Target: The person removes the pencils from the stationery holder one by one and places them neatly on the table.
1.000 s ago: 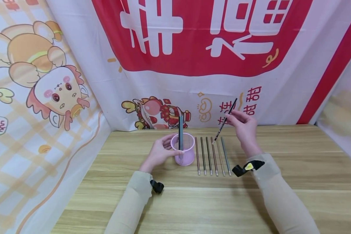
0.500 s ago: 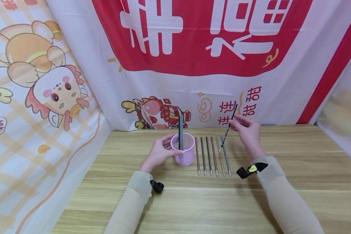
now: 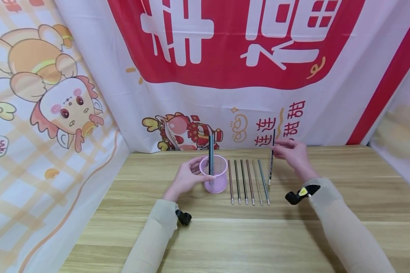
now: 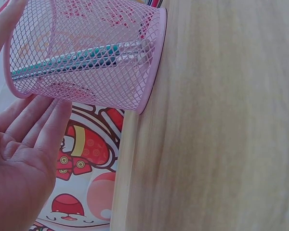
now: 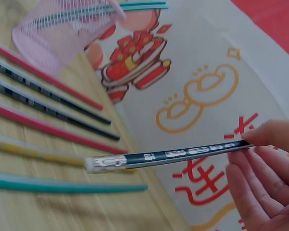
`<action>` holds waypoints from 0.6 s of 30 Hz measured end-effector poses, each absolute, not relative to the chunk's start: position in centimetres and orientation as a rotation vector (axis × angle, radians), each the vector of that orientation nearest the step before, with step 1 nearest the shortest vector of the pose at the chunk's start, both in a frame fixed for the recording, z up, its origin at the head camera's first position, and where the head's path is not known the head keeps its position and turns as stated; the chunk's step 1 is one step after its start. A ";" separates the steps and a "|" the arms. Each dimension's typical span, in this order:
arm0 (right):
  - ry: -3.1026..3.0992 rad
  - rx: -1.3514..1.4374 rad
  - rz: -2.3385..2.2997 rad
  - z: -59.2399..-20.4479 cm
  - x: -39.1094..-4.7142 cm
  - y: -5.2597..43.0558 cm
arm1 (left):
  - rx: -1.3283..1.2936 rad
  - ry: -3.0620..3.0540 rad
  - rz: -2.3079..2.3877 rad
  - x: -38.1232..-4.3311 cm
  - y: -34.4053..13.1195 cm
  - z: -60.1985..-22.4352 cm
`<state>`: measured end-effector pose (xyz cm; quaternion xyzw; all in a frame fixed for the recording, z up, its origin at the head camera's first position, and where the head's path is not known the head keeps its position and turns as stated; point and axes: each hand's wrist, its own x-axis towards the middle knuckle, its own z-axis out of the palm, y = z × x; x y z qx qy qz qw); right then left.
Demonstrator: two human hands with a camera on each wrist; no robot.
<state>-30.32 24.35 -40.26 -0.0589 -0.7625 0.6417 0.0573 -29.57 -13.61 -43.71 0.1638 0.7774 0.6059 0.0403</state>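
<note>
A pink mesh pencil cup (image 3: 220, 185) stands upright on the table, held by my left hand (image 3: 185, 177) with the thumb near the rim and the fingers on the far side. Green pencils (image 4: 79, 62) lean inside it, eraser ends down. My right hand (image 3: 294, 155) pinches a black pencil (image 5: 183, 154) near its upper end, the white eraser pointing down. That pencil hangs just right of a row of several pencils lying side by side. The row's rightmost is a teal pencil (image 3: 264, 182), beside a yellow pencil (image 5: 38, 153); red and black ones lie nearer the cup.
The wooden table (image 3: 205, 242) ends at the back against a white cloth (image 3: 191, 94) with red and cartoon prints. Another printed cloth (image 3: 99, 76) hangs along the left side. Each wrist wears a black camera strap.
My right hand has moved right and slightly down with the black pencil, from above the row to beyond its right end; the pencil is now closer to vertical. The left hand and cup have stayed put.
</note>
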 end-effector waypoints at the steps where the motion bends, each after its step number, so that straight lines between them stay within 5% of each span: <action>1: -2.358 -0.172 1.927 -40.3 -30.4 24.5 | 0.503 2.377 1.858 -29.6 -13.6 -43.7; 18: -2.715 -0.061 1.833 -43.3 -31.0 25.0 | 0.489 2.364 1.851 -29.6 -13.7 -43.8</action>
